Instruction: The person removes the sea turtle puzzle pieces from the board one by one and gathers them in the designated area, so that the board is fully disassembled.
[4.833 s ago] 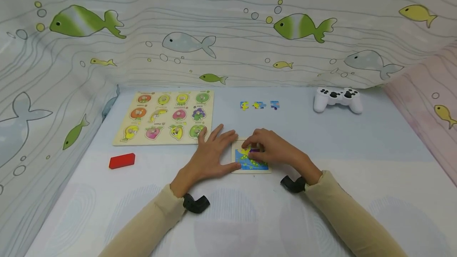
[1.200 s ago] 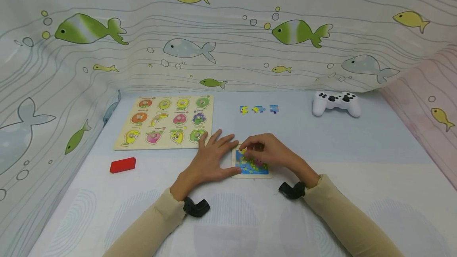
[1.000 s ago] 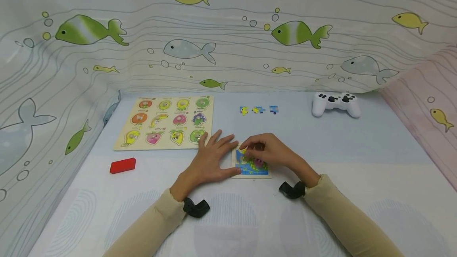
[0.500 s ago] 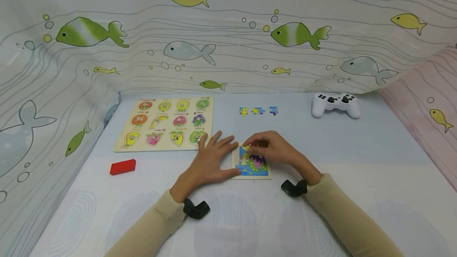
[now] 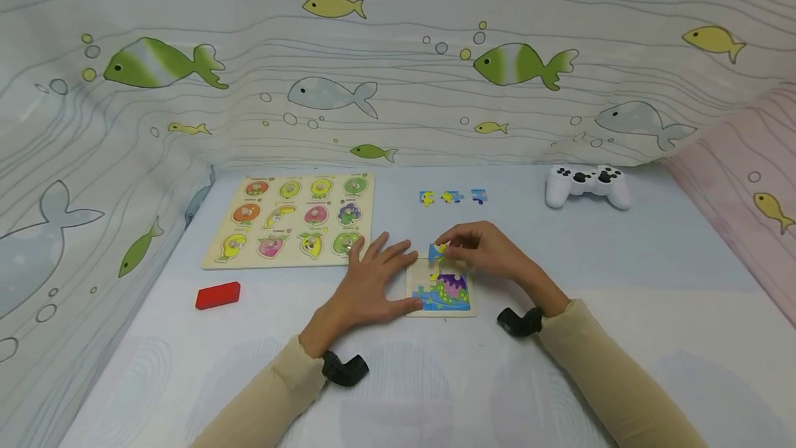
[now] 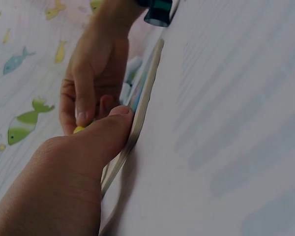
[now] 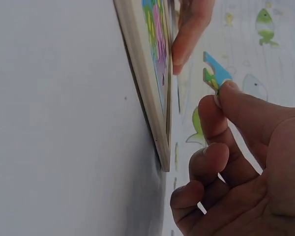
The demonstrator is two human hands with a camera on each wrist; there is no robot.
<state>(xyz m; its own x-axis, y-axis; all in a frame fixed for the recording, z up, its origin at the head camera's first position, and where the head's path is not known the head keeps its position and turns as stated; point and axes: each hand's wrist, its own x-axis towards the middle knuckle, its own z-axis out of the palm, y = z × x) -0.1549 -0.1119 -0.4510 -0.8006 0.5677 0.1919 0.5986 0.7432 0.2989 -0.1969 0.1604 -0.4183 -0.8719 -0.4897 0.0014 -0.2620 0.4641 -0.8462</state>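
Note:
My right hand (image 5: 491,251) pinches a small jigsaw piece (image 5: 437,253) between thumb and fingers. The piece is blue, yellow and green, and is held up over the far edge of a small square wooden puzzle board (image 5: 418,275). In the right wrist view the piece (image 7: 217,73) stands clear of the board, its other fingers loosely curled below. Bare wood shows in the board's upper left; its lower part and right side hold blue, purple and pink pieces. My left hand (image 5: 372,287) lies with fingers spread, its thumb (image 6: 110,129) resting on the board's near left edge.
Three loose jigsaw pieces (image 5: 452,196) lie in a row behind the board. A large wooden fruit puzzle (image 5: 332,227) lies at the back left, by my left fingertips. A red block (image 5: 218,295) is at the left; a white game controller (image 5: 587,187) sits back right.
My right hand has lifted the jigsaw piece out of the board, away from me and up, baring wood in the upper left. My left hand has stayed in place.

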